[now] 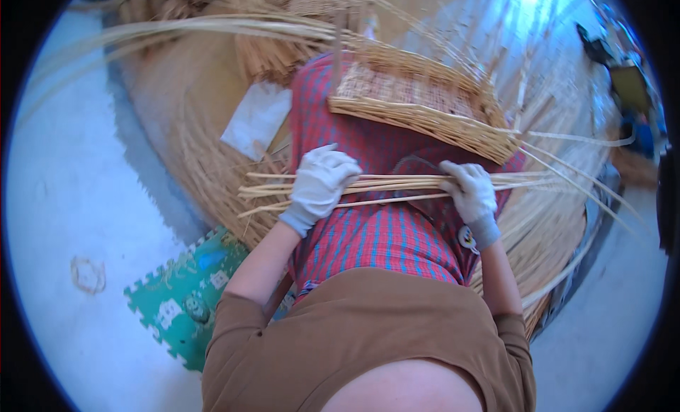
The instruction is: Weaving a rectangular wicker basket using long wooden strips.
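Observation:
Across my lap lies a loose bundle of pale wicker rods (397, 186), running left to right. My left hand (323, 180), in a white glove, is closed over the bundle near its left ends. Farther along to the right, my right hand (471, 190), also gloved in white, grips the same rods with fingers curled round them. Just beyond the hands, a rectangular woven wicker basket (418, 122) rests tilted on my knees, with long unwoven strands trailing from its right corner. Under the rods is a red and blue checked cloth (386, 231) covering my lap.
A white sheet (259, 118) lies left of my knees. Long loose rods (552, 199) spread around me on both sides. A green foam mat (191, 299) is on the floor at left. More bundled material (166, 5) sits at the far left, and dark items (630, 93) at far right.

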The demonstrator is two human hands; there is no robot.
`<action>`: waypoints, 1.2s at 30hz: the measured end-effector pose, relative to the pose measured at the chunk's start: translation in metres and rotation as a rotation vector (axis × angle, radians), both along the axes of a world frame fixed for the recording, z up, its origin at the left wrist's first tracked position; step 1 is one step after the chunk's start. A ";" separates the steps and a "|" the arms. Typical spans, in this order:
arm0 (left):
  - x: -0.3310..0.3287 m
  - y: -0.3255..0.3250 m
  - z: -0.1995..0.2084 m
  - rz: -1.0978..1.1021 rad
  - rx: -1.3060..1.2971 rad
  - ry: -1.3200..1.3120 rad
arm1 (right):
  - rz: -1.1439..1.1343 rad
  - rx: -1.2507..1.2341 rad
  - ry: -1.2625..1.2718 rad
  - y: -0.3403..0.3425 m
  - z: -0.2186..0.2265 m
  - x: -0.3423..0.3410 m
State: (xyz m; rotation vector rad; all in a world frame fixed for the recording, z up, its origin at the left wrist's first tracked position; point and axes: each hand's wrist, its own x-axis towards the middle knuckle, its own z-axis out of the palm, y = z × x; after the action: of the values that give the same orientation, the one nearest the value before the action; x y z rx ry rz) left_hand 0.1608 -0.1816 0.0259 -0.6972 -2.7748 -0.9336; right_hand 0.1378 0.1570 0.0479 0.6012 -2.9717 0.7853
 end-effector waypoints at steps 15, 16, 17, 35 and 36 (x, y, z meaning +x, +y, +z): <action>0.016 -0.016 -0.019 0.149 0.053 0.118 | 0.138 0.023 -0.050 -0.023 0.018 -0.004; 0.020 -0.023 -0.017 0.159 0.029 0.104 | 0.134 0.026 -0.065 -0.023 0.018 -0.004; 0.024 -0.032 -0.014 0.185 0.029 0.098 | 0.128 0.028 -0.083 -0.023 0.017 -0.004; 0.018 -0.090 -0.002 0.501 0.429 -0.413 | 0.047 -0.499 -0.685 -0.061 0.033 0.018; 0.011 -0.086 -0.002 0.353 0.337 -0.211 | -0.106 -0.686 -0.942 -0.068 0.037 0.018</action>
State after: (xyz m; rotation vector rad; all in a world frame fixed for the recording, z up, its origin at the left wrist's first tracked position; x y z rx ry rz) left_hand 0.1719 -0.2676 0.0235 -0.0588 -2.6737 -1.4052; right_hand 0.1561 0.0893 0.0848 -0.0028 -2.9516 2.4594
